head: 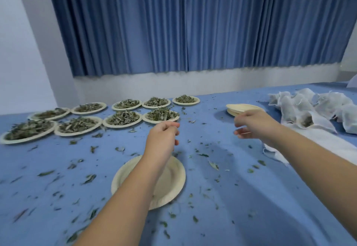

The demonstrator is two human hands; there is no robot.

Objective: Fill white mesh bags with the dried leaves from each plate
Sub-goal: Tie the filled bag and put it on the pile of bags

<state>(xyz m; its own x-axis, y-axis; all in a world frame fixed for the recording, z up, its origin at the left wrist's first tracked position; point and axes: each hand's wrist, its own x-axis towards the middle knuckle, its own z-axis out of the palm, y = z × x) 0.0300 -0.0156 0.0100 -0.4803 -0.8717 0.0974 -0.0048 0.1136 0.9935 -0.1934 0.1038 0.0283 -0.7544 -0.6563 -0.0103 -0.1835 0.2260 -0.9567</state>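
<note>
— First, the left hand (162, 139)?
— Raised over the blue cloth (58, 197), just short of the nearest plate of dried leaves (160, 121). Fingers bent in toward the thumb and blurred. Cannot tell whether anything is pinched there.
— And the right hand (255, 125)?
— Up in front of a stack of empty plates (236, 110), overlapping its near edge. Fingers loosely curled, thumb apart, nothing between them. Cannot tell whether touching the stack.
— Rest of the leaves?
— Heaped on nine plates (77, 134) in two rows, beyond and to the left of the left hand, running left to right along the far part of the cloth. Grey-green, narrow, crumpled, pointing every which way. Loose bits (213, 165) strewn over the cloth as well.
— And the white mesh bags (313, 106)?
— Piled at the far right, past the right hand and apart from it. Thin, crinkled, half see-through. One filled bag (304, 119) on its side, mouth turned toward the camera, dark leaves showing inside.
— Anything nearer?
— One empty plate (170, 184), flat and right way up, partly under the left forearm. Blue curtain (193, 23) behind it all.
</note>
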